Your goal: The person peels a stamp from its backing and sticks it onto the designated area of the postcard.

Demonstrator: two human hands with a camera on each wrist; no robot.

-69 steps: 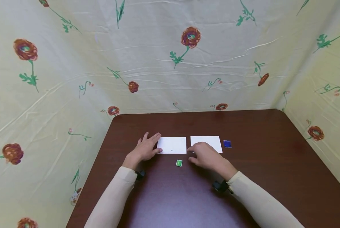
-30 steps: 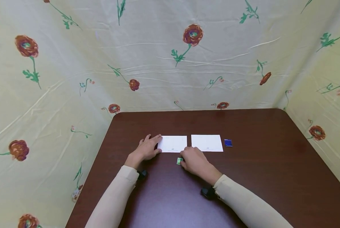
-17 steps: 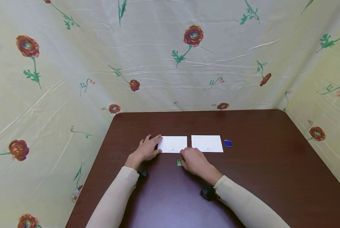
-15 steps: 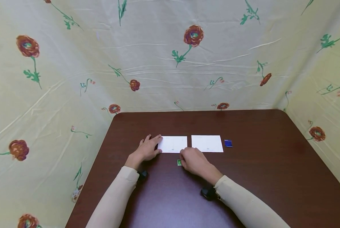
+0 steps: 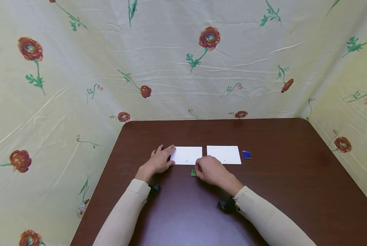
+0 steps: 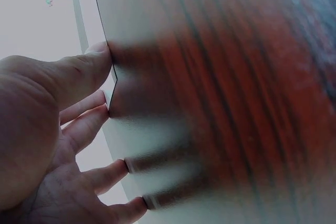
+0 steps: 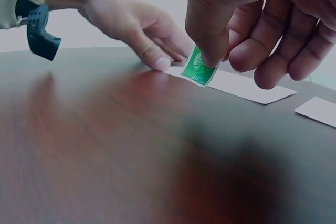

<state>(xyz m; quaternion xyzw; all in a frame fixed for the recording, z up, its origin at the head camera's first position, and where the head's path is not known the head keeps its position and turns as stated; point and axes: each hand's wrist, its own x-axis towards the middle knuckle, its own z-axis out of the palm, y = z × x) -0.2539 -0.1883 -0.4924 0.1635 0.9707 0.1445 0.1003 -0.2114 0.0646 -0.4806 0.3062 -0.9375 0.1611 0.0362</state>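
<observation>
A green postage stamp with a pale globe print is pinched by the thumb and fingers of my right hand. In the right wrist view it is tilted and looks raised off the table. A white card with a small printed mark lies flat just beyond it. My left hand rests at that card's left end, thumb and fingers spread, their tips touching the card's edge and the table. To the right lies a second white card, its near left corner hidden behind my right hand.
A small dark blue square lies right of the second card. The brown table has rounded far corners. Flower-printed cloth hangs behind it and along both sides. A dark device is strapped on my right wrist.
My right hand has moved left from the right card to the stamp, pinched it and raised it slightly. The left hand has stayed at the left card's edge.
</observation>
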